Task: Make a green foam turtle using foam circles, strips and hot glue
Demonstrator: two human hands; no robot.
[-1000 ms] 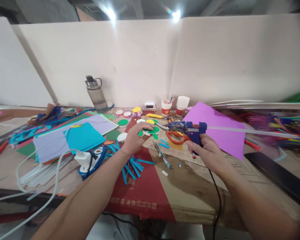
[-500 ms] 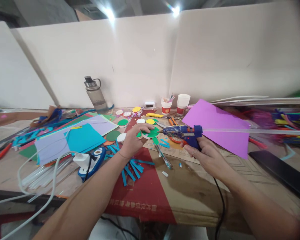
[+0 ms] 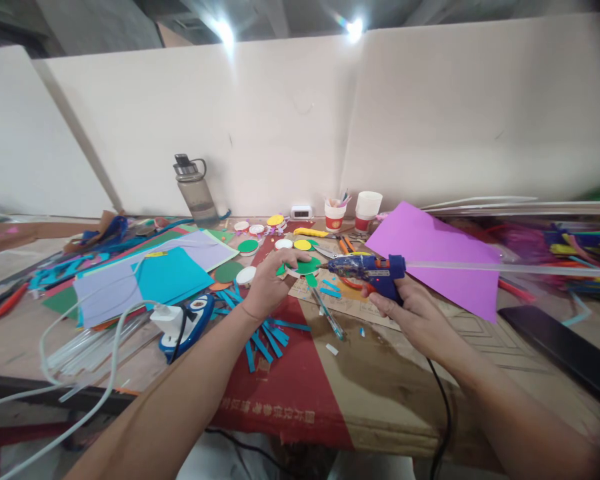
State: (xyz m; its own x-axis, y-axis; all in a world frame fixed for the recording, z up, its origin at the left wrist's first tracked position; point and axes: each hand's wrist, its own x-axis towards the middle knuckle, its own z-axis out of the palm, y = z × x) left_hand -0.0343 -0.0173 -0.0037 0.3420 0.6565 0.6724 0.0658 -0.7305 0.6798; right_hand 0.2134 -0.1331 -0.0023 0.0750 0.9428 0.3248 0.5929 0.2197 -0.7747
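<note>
Left hand: the left hand [image 3: 271, 283] has its grip pinched narrow on the left edge of the green disc, fingertips over the top; the thumb's hold underneath is hidden.
Green disc: the green disc [image 3: 309, 266] is mid-counter, between the hands, a pale rim showing below it and a small green tab [image 3: 312, 281] at its near edge. Whether it is lifted or resting, I cannot tell.
Right hand: the right hand [image 3: 414, 304] has its grip wrapped firmly round the handle of the glue gun [image 3: 367, 268], which points left.
Nozzle: at the disc's right edge; touching or just short of it is too fine to tell.
Burn risk: if the gun is hot, a slip leftward across the disc could bring the tip to the left fingers.
Disc risk: held at one side only, the disc could tilt or turn if the nozzle pushes on it.
Glue stick: the long clear stick [image 3: 455, 267] juts far to the right over the purple sheet [image 3: 433, 260]; a knock on it could swing the nozzle off.
Cord: the black cord [image 3: 447, 413] hangs over the near edge of the counter [image 3: 390, 397]; a snag there could tug the gun.
Clutter: the pen [image 3: 329, 317] and blue strips [image 3: 270, 337] lie near enough to catch stray glue.
</note>
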